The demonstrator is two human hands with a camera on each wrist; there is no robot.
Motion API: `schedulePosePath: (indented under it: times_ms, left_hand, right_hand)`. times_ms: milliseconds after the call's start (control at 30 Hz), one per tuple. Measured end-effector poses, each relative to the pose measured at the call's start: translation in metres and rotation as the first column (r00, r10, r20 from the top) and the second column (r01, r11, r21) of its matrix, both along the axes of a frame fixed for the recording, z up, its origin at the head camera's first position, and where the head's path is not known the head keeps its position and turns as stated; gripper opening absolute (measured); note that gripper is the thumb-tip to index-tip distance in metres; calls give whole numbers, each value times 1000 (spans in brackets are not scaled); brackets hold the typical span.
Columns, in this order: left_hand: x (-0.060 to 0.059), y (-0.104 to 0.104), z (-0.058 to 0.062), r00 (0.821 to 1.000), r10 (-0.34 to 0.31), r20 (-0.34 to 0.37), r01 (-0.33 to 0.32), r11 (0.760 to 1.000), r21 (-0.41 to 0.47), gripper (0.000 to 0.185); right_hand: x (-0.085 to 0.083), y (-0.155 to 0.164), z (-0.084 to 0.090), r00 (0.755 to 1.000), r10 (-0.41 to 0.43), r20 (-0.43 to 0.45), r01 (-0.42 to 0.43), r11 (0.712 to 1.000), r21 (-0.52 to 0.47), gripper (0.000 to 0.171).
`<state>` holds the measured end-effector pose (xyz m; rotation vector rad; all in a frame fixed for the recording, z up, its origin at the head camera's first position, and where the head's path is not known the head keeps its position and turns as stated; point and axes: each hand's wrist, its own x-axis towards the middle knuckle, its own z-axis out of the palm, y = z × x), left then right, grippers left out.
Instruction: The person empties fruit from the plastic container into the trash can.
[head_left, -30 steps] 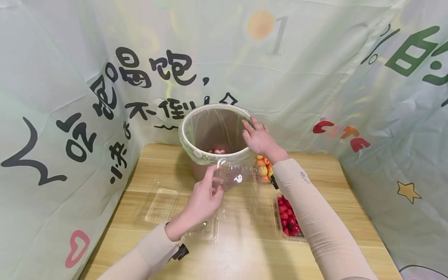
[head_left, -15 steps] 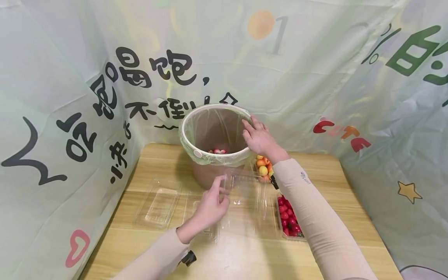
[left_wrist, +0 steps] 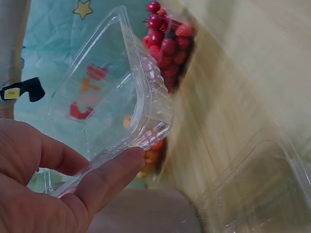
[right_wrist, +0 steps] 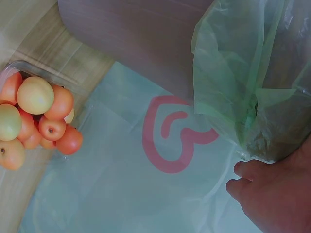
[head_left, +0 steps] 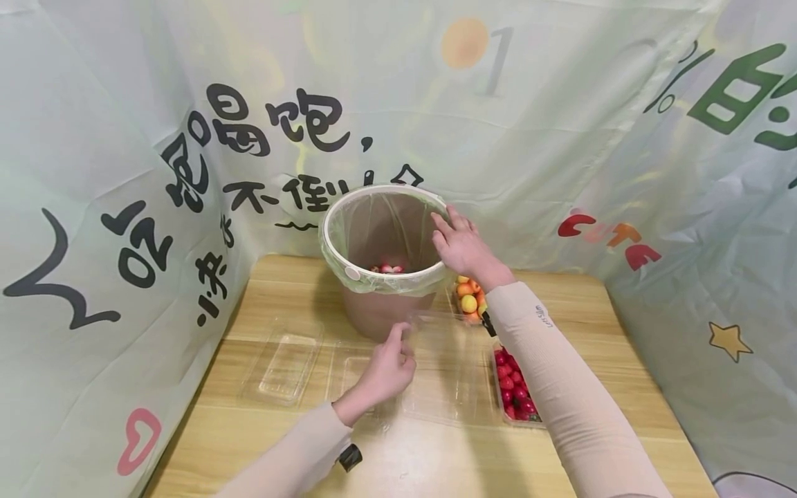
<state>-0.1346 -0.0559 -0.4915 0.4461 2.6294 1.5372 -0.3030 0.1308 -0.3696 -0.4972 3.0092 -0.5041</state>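
Note:
My left hand pinches the edge of a clear plastic fruit box between thumb and fingers. The box hangs tilted over the table in front of the bin, with nothing seen inside. My right hand holds the right side of the trash bin's rim, fingers over the edge; the right wrist view shows fingertips beside the pale green liner bag. The pinkish-brown trash bin stands upright at the back. Low inside it lie red and white pieces, too small to name.
Two more clear plastic boxes lie on the table at left. A box of small orange and yellow apples stands right of the bin. Nearer, under my right forearm, is a box of red fruit. Printed cloth walls surround the table.
My left hand has lowered the clear box from the bin's front toward the table, moving right and nearer me. My right hand stays on the rim.

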Motion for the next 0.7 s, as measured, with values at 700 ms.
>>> schedulePosePath:
  times_ms: [700]
  left_hand:
    - [-6, 22, -42, 987, 23, 158, -11, 997, -73, 76]
  right_hand:
    - [-2, 1, -2, 1000, 6, -5, -6, 1000, 7, 65]
